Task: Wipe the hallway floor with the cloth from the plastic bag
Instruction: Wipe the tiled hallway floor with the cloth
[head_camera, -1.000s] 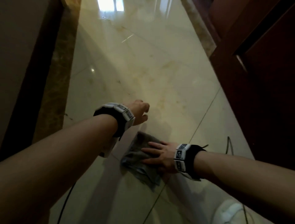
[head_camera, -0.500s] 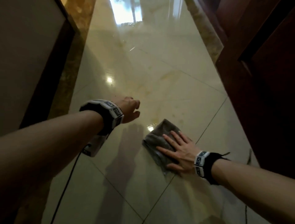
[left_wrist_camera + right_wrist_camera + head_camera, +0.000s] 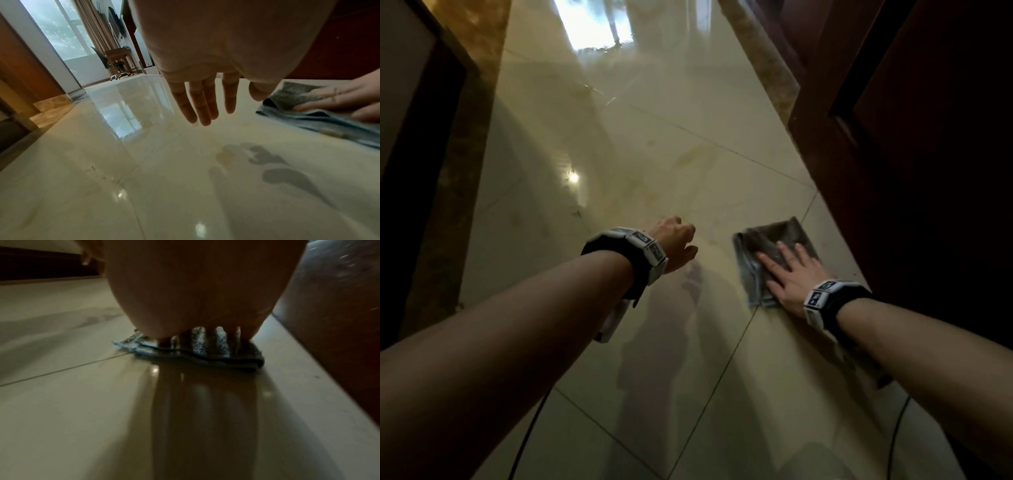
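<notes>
A folded grey-blue cloth lies on the glossy cream tile floor close to the dark wooden door on the right. My right hand presses flat on it with straight, spread fingers; the cloth shows under that palm in the right wrist view. My left hand hovers above the floor to the left of the cloth, holding nothing. Its fingers hang straight and relaxed over the tiles in the left wrist view, with the cloth off to the right.
A dark red wooden door stands along the right side. A brown marble border and dark skirting run along the left wall. Black cables trail over the floor near me. A chair and wooden table stand at the hallway's far end.
My right hand has slid the cloth forward and to the right, toward the door. The left hand has stayed hovering to its left.
</notes>
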